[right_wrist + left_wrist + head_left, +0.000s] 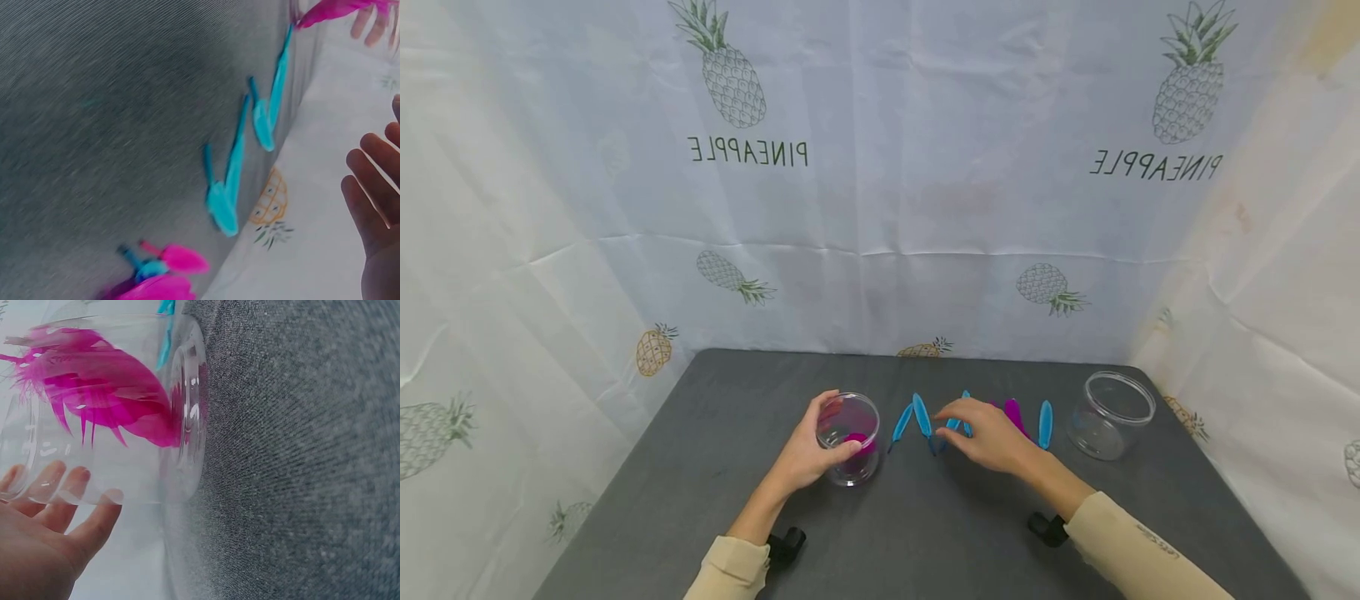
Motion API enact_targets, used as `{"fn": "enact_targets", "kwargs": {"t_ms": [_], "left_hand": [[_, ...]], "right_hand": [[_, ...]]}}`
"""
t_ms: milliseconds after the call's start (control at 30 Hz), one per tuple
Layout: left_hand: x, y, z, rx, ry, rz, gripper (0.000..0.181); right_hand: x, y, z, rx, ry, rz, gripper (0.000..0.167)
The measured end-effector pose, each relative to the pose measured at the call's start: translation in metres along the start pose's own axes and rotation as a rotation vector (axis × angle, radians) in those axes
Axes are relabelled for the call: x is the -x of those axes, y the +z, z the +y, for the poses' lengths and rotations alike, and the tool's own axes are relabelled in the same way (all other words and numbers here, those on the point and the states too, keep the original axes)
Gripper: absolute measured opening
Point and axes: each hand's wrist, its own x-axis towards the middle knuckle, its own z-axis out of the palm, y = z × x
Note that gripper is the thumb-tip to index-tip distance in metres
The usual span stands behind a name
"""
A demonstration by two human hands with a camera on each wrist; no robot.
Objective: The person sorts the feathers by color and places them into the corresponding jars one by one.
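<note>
My left hand grips the side of a clear round jar standing on the table, thumb toward me and fingers around the far side. Inside that jar lean magenta feathers; their exact number is unclear. To the right, my right hand hovers over the row of feathers, holding nothing, its fingers apart and slightly bent. Two blue feathers lie between the hands. More blue feathers are partly hidden under the right hand in the head view. Beyond its wrist lie magenta feathers and a blue feather.
A second clear jar stands at the table's right side, beyond the feathers. The dark grey table ends at a white pineapple-print cloth hanging at the back and sides.
</note>
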Motion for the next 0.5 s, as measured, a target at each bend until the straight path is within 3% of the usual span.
{"fn": "enact_targets", "kwargs": {"t_ms": [200, 500], "left_hand": [[-0.002, -0.001, -0.008, 0.03, 0.005, -0.016, 0.089], [0.0, -0.004, -0.005, 0.017, 0.003, -0.028, 0.088]], "right_hand": [[0.013, -0.005, 0.012, 0.035, 0.078, -0.022, 0.024], [0.03, -0.007, 0.032, 0.032, 0.168, -0.061, 0.03]]}}
